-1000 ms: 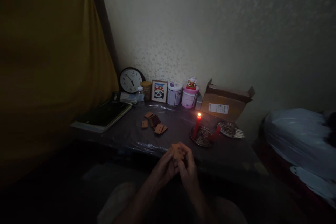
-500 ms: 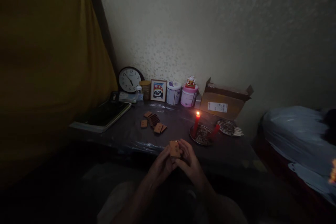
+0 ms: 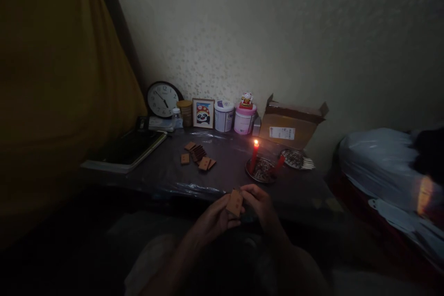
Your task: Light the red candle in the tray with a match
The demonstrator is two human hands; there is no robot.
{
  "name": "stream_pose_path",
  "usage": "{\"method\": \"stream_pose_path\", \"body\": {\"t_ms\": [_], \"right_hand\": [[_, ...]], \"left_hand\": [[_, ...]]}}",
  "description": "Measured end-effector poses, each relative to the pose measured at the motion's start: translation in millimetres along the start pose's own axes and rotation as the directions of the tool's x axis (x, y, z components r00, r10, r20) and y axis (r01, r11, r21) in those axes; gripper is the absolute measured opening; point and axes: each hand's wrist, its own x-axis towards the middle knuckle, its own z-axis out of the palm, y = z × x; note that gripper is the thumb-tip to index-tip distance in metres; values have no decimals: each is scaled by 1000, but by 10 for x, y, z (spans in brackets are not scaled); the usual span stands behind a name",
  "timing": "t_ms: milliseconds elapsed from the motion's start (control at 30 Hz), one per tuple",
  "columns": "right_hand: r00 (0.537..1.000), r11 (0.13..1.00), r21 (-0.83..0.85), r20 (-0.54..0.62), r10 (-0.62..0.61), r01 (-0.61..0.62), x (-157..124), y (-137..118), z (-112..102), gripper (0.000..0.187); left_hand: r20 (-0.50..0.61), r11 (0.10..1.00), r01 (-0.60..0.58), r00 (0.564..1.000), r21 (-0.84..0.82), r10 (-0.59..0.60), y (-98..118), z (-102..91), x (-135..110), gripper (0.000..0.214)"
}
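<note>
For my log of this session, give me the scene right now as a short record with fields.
Left hand: holds a small brown piece with dark marks
Right hand: at that piece's upper right edge; grip unclear
Table: more brown pieces, loosely heaped
Light: lit red candle, standing on a round plate
Second candle: tilted, no flame showing
Along the wall, left to right: clock, jar, picture frame, white tub, pink tub with figurine on top, cardboard box
</note>
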Motion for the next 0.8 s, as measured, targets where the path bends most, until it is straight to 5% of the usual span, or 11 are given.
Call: {"method": "stream_pose_path", "body": {"t_ms": [367,600,800], "right_hand": [[995,999,43,-101,6,-2,51,21,-54,24],[996,992,-89,29,-90,92,60,120,-144,17],[967,895,-367,142,-213,251,39,129,-188,12]], "left_hand": [[8,998,35,999,44,-35,-20,11,-22,28],[85,997,32,996,70,-38,21,-46,-5,36],[-139,962,-22,988,273,62,-33,-183,147,43]]}}
